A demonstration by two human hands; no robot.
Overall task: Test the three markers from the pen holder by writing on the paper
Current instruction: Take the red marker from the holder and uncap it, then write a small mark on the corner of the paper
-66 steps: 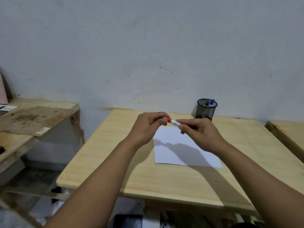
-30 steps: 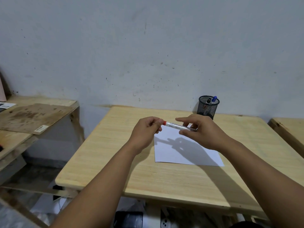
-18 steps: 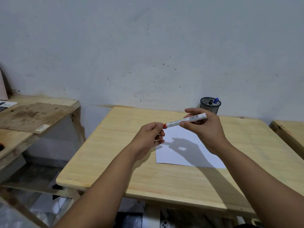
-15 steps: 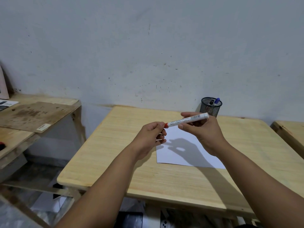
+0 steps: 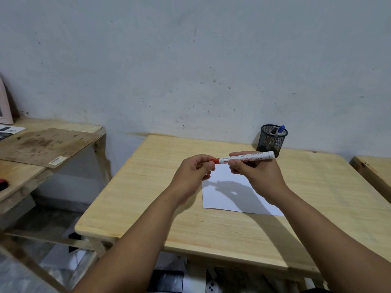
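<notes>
- Marker (image 5: 246, 159), white-barrelled with a red end, is held nearly level in the air above the far edge of the paper (image 5: 229, 195), between the two hands.
- Its barrel is pinched near the red end by the thumb and fingers of the right hand (image 5: 257, 176); the white tail projects to the right past the knuckles.
- The red end is gripped by the curled fingertips of the left hand (image 5: 193, 173); whether a cap is on it cannot be told.
- Both forearms are stretched forward over the wooden table (image 5: 148, 193), converging at the marker.
- The paper is laid flat on the table, shadowed by the hands.
- A black mesh pen holder (image 5: 271, 140) is seen at the table's far edge by the wall, with a blue-capped marker (image 5: 281, 130) and a dark one (image 5: 274, 131) standing in it.
</notes>
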